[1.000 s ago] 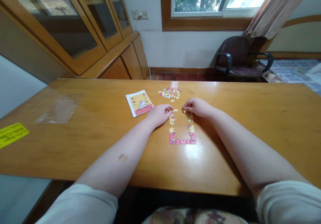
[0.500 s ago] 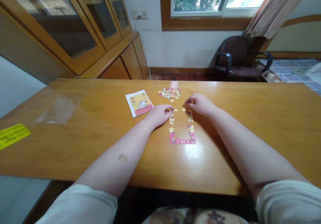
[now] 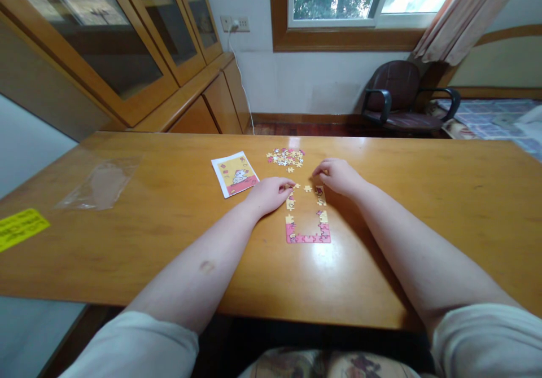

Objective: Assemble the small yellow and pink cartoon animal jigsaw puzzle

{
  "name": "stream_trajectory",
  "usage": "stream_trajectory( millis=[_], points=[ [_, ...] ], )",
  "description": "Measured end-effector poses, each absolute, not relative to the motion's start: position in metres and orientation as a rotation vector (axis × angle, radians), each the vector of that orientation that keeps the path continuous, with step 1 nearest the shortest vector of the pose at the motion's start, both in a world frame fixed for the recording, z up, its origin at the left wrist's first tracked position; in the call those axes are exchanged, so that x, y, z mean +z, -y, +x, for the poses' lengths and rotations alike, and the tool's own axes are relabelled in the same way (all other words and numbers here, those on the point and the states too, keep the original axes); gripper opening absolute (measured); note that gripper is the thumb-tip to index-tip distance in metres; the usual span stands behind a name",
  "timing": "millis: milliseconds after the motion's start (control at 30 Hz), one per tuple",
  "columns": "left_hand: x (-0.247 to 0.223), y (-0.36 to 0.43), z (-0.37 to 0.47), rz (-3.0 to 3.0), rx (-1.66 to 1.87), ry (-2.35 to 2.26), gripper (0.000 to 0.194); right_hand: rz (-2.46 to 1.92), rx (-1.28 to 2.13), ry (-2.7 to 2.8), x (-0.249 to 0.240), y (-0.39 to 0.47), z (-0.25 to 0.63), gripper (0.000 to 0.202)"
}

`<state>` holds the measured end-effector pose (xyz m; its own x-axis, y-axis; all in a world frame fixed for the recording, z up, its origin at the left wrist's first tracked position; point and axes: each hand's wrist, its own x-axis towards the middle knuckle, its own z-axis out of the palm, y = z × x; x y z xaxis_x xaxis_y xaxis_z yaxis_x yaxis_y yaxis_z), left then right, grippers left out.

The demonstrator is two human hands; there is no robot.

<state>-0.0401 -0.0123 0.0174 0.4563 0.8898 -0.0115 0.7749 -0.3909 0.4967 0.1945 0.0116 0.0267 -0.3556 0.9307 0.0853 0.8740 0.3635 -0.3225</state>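
Note:
The jigsaw frame (image 3: pixel 309 238) lies on the table with pink pieces along its bottom and yellow ones up both sides; gaps break each side. My left hand (image 3: pixel 271 193) rests at its upper left corner, thumb and forefinger closed at a yellow puzzle piece (image 3: pixel 297 186) and partly covering the corner. A loose yellow piece (image 3: pixel 307 188) lies between the two upper corners. Just above and right of that piece is my right hand (image 3: pixel 337 175), fingers loosely bent and a little apart, with nothing visible in them.
Behind the frame sits a pile of loose puzzle pieces (image 3: pixel 285 157), with a single piece (image 3: pixel 290 170) in front of it. A picture card (image 3: pixel 235 174) lies left of the pile. Farther left are a clear plastic bag (image 3: pixel 101 183) and a yellow label (image 3: pixel 23 229).
The loose yellow piece between the upper corners has shifted slightly left and toward me, away from the right corner. My left fingertips have edged right; my right hand has barely moved.

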Motion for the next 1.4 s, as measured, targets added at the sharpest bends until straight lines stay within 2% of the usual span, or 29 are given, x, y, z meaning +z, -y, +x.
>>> stream_trajectory(
  millis=[200, 367, 600, 800, 1133, 1267, 1400],
  points=[
    [0.018, 0.013, -0.040, 2.266, 0.347, -1.404, 0.032, -2.072, 0.157, 2.195, 0.038, -0.019, 0.214, 0.027],
    [0.021, 0.015, -0.039, 2.261, 0.322, -1.411, 0.033, -2.240, 0.143, 2.062, 0.041, -0.023, 0.229, 0.027],
    [0.018, 0.014, -0.040, 2.283, 0.335, -1.400, 0.033, -2.079, 0.294, 2.191, 0.037, -0.022, 0.222, 0.024],
    [0.016, 0.013, -0.040, 2.320, 0.310, -1.381, 0.035, -1.642, 0.448, 2.598, 0.035, -0.026, 0.219, 0.029],
    [0.023, 0.028, -0.027, 2.726, 0.216, -1.201, 0.044, -1.856, 0.336, 2.563, 0.023, -0.032, 0.219, 0.017],
    [0.023, 0.030, -0.027, 2.717, 0.172, -1.134, 0.042, -1.952, 0.406, 2.409, 0.028, -0.025, 0.217, 0.012],
    [0.023, 0.030, -0.027, 2.701, 0.195, -1.078, 0.039, -1.846, 0.547, 2.248, 0.035, -0.019, 0.212, 0.015]
  ],
)
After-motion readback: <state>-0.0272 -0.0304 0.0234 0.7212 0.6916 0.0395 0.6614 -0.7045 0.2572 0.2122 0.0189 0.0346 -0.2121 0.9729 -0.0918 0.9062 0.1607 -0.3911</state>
